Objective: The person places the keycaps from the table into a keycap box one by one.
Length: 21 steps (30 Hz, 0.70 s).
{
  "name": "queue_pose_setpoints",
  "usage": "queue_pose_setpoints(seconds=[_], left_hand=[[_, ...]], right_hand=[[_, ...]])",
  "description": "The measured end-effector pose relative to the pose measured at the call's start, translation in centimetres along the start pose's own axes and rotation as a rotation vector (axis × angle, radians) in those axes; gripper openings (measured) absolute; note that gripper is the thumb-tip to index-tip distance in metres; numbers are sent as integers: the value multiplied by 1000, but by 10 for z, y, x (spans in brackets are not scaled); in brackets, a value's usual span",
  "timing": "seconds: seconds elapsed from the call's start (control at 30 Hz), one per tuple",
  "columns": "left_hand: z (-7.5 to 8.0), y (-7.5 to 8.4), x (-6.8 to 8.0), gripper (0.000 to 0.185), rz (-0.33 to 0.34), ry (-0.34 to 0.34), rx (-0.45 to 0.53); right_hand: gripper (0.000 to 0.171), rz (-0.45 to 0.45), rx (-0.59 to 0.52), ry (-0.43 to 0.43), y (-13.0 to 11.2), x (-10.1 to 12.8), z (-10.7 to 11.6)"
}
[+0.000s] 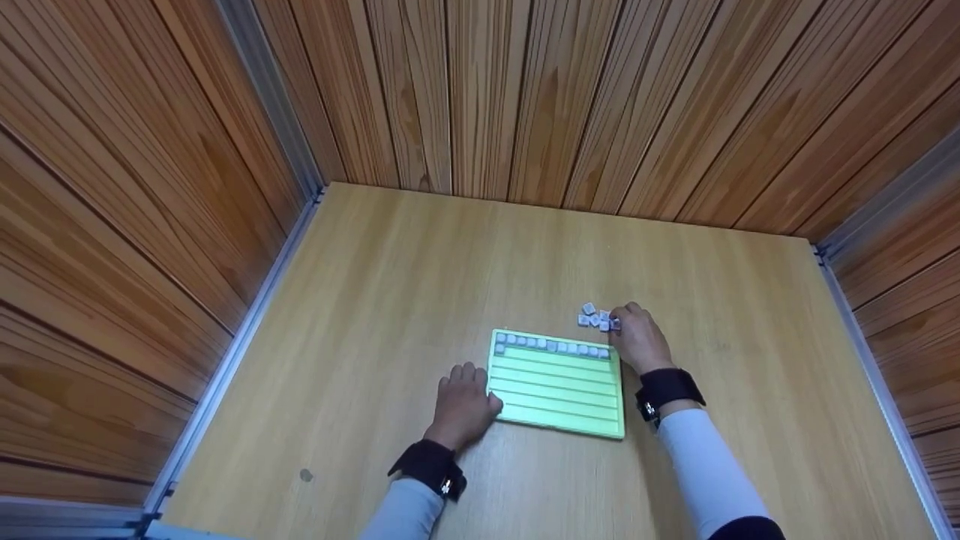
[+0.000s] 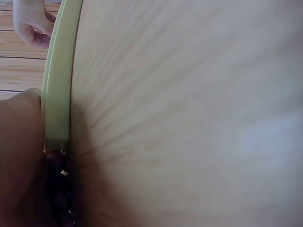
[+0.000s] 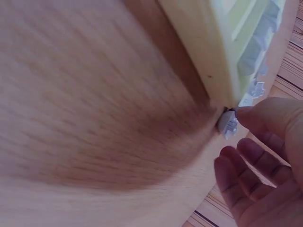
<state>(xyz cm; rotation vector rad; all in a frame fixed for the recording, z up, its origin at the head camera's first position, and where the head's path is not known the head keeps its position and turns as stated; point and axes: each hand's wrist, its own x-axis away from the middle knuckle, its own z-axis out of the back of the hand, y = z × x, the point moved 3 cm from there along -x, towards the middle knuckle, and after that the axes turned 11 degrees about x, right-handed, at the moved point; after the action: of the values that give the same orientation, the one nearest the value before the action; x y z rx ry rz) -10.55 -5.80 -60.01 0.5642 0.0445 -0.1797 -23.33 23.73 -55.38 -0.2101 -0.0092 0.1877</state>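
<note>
A light green ridged tray (image 1: 555, 397) lies on the table. Small whitish blocks (image 1: 551, 346) fill its far row, and a single block (image 1: 500, 349) starts the second row at the left. My left hand (image 1: 461, 405) rests at the tray's left edge, thumb against the rim near the front corner. Beyond the far right corner, my right hand (image 1: 641, 337) reaches to a loose cluster of blocks (image 1: 595, 319). In the right wrist view, its thumb tip comes right at a dark-marked block (image 3: 229, 124) beside the tray corner, the other fingers bent loosely apart from it.
The wooden table (image 1: 390, 300) is bounded by plank walls (image 1: 480, 97) at the back and sides, with metal rails (image 1: 247, 322) along the edges. A small dark spot (image 1: 306, 475) marks the table at the front left.
</note>
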Motion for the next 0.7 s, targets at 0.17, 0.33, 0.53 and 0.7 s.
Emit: queue_pose_setpoints(seconds=[0.17,0.33,0.53,0.7], left_hand=[[3,1,-1,19,22,-34,3],[2,1,2,18,-8,6,6],[-1,-2,0,18,-7,12,15],[-5,-5,-2,19,7,1,6]], right_hand=[[18,36,-13,18,2,-3,-5],[14,38,-28,27,5,-4,-9],[10,7,-51,-3,6,-6,-11],[14,-39,-64,-39,7,-6,-10]])
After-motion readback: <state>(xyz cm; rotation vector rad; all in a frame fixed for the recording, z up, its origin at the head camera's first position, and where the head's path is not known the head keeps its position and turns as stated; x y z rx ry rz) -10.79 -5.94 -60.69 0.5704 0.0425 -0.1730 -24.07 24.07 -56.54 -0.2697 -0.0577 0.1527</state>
